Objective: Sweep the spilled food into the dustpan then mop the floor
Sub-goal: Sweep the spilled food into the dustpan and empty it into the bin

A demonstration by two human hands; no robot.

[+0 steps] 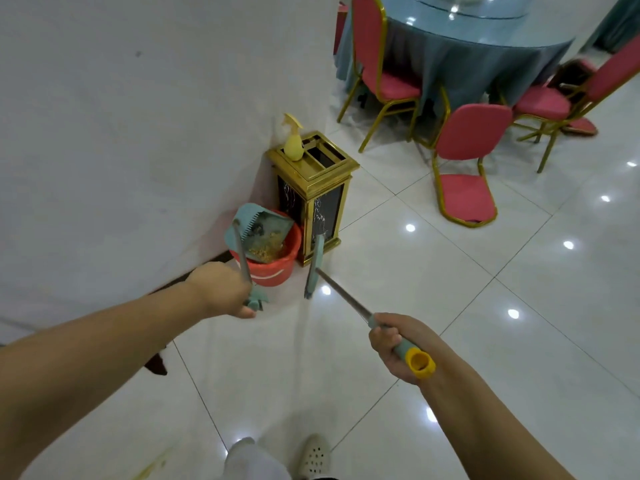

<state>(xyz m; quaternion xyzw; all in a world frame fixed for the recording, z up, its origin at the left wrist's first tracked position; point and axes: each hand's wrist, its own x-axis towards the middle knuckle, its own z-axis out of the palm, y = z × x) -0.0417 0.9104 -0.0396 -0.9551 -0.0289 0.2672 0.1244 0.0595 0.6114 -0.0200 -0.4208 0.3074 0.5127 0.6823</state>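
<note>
While the left hand (221,289) grips the dustpan (263,230) handle, tipping crumbs over the red bucket (277,268), the right hand (398,344) wraps the broom (317,268) pole just beside that bucket. Both look light and rigid; hold near the handle ends.

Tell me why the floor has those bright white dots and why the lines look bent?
Head view: the dots are ceiling lights mirrored as glare on the glossy floor; the wide-angle lens bows the tile lines and the wall edge; the far chairs and table look soft, while the hands are fairly sharp.
</note>
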